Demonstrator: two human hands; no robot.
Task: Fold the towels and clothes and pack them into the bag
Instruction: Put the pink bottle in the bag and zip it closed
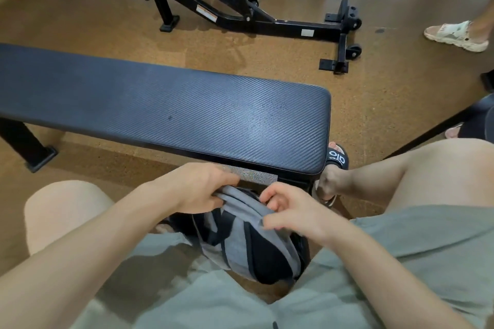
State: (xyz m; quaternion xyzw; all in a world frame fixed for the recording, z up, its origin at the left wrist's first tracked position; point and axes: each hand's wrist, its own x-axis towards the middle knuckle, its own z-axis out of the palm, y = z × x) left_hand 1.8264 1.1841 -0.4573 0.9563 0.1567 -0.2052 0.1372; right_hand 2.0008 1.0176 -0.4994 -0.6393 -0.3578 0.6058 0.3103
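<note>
A grey and black bag point(248, 238) stands on the floor point(80, 21) between the seated person's knees, just in front of the near edge of the black padded bench point(165, 112). The left hand point(197, 187) grips the bag's grey top edge on the left, its fingers point(213, 196) curled over and under the fabric folds. The right hand point(291, 211) holds the same top edge from the other side, fingers curled, with the thumb and forefinger pinching the grey fabric near its seam; whether a zip pull sits between them is too small to tell. The bag's top looks gathered together between the two hands, and its inside is hidden. The person wears grey-green shorts point(417, 248) and a black sandal point(338, 159) on the right foot beside the bench's end. Beyond the bench stands a black exercise machine frame point(240, 8), and another person's foot in a white sandal point(454, 35) is at the far right.
</note>
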